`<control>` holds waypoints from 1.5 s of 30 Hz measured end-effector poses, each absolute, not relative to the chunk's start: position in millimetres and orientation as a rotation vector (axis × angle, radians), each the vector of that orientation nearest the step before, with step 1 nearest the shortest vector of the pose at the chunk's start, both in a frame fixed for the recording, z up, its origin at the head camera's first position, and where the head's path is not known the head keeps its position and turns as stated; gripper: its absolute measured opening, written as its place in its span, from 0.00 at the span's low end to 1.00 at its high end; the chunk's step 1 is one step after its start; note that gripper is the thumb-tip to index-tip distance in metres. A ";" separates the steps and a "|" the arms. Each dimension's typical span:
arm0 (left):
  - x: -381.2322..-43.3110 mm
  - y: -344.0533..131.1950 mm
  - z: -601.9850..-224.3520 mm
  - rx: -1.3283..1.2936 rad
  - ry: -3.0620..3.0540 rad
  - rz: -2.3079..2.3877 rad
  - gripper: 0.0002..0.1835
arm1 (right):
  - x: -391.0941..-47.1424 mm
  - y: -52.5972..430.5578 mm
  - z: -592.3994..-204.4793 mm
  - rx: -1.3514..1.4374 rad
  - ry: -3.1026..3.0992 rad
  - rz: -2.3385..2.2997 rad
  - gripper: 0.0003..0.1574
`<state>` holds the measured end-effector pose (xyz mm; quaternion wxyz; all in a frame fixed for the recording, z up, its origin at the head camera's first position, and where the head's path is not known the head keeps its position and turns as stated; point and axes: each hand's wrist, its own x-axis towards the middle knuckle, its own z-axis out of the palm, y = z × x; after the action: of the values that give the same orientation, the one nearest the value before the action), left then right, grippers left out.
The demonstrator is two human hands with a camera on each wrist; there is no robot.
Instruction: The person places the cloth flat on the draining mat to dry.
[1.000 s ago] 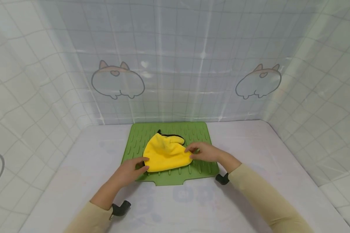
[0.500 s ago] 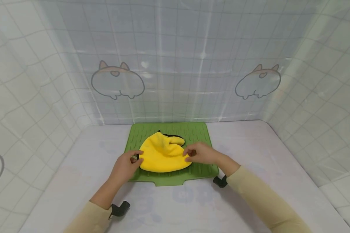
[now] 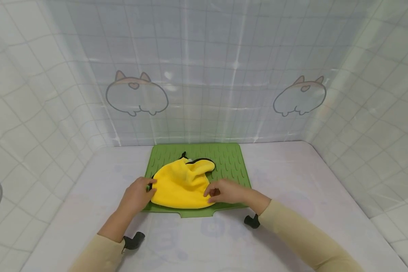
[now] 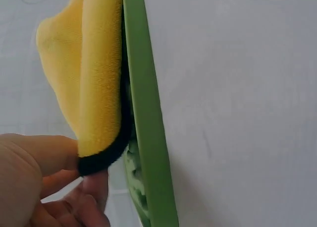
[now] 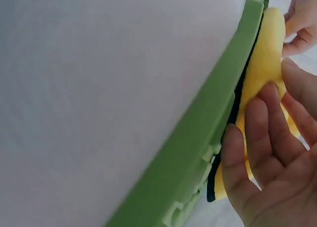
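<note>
One yellow cloth [image 3: 178,190], black-edged, lies rumpled on a green mat [image 3: 228,156] — fingers of left hand [image 3: 134,194] and right hand [image 3: 227,191] pinch opposite sides (upper flap unheld) — and could crease further if tugged unevenly.

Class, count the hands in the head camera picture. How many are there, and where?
2: the left hand pinches the left edge of the yellow cloth; the right hand holds its near right corner. No other hand shows.

A rumpled yellow cloth [image 3: 180,187] lies over a ridged green mat [image 3: 227,155] on the pale bench [image 3: 176,245]. The left grip [image 3: 136,194] pinches its left edge, the right grip [image 3: 227,191] its lower right corner.
</note>
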<state>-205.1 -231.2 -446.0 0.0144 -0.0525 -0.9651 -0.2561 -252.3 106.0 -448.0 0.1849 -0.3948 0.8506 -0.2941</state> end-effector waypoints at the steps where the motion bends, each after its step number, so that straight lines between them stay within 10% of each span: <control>1: -204.6 -231.7 -446.1 -0.159 -3.025 -0.791 0.19 | -252.3 106.8 -447.5 -1.109 2.372 -0.833 0.12; 29: -217.6 -248.3 -440.0 -0.166 -3.139 -1.043 0.35 | -315.8 127.7 -439.3 -0.612 2.278 -1.210 0.24; 45: -255.2 -249.2 -442.6 -0.031 -2.970 -1.656 0.26 | -327.7 108.4 -440.7 -0.493 2.323 -1.313 0.21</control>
<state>-255.2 -249.2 -442.6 -0.1291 -0.0090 -0.8661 -0.4828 -327.7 108.4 -440.7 0.2125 -0.1776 0.8365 -0.4728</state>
